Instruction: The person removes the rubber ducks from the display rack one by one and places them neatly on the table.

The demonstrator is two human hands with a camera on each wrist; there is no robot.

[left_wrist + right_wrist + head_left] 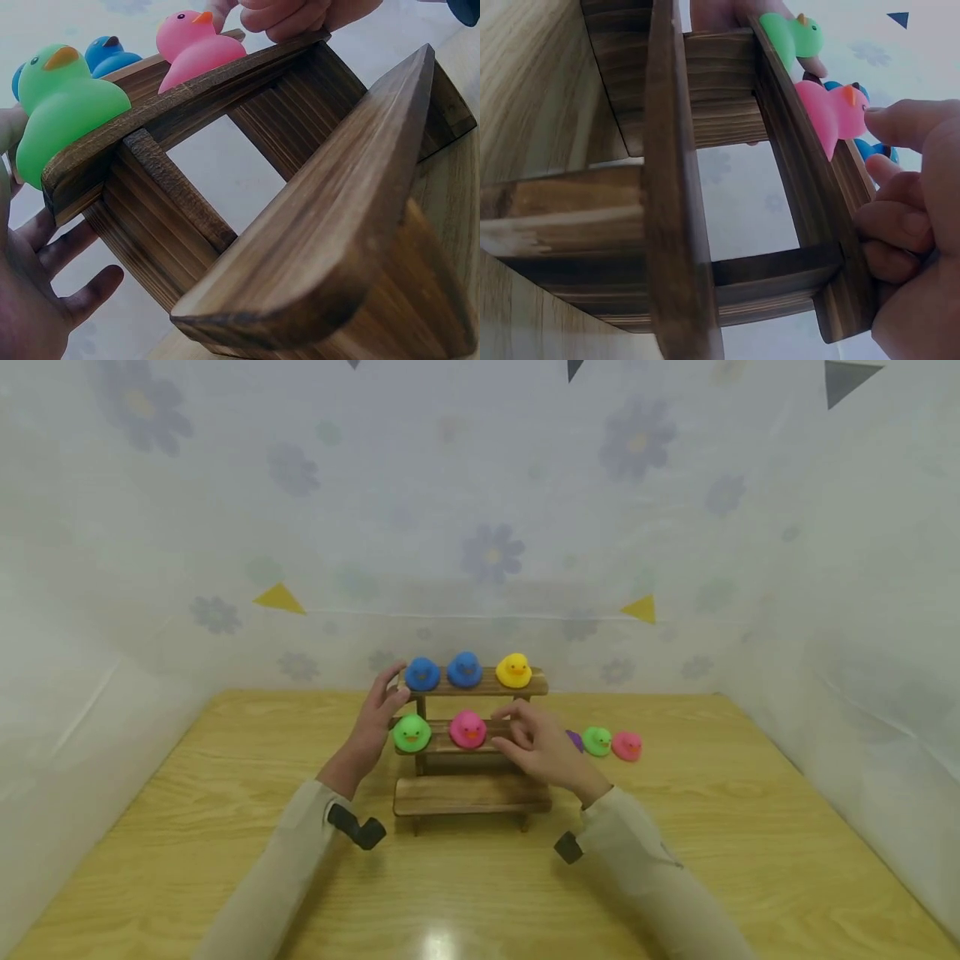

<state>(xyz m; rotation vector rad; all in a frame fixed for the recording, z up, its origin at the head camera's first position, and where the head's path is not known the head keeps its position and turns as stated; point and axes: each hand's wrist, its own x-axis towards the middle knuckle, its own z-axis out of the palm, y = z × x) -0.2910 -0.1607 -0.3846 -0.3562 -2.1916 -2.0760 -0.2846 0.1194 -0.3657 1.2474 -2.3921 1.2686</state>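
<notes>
The left hand (367,727) is reaching around the left end of a three-tier wooden stand (472,795), its grip spreading apart, thumb and fingers well separated; whether it is touching the wood, one cannot tell. The right hand (543,747) is hovering at the right part of the middle tier, its grip standing partly open: thumb and index finger are pointing toward the pink duck (468,729) with a gap between them, while the other fingers are curling loosely. The pink duck is sitting upright near the centre of that tier, just outside the fingertips in the head view.

Eight toy ducks are showing. Three are lining the top tier: two blue ducks (422,675) and one yellow duck (514,671). Two are occupying the middle tier, the pink one and a green duck (412,733) at the left end. Three more are resting on the table (450,893), right of the stand: a purple duck (575,740), partly hiding behind the right hand, a second green duck (597,741) and a second pink duck (627,746).
</notes>
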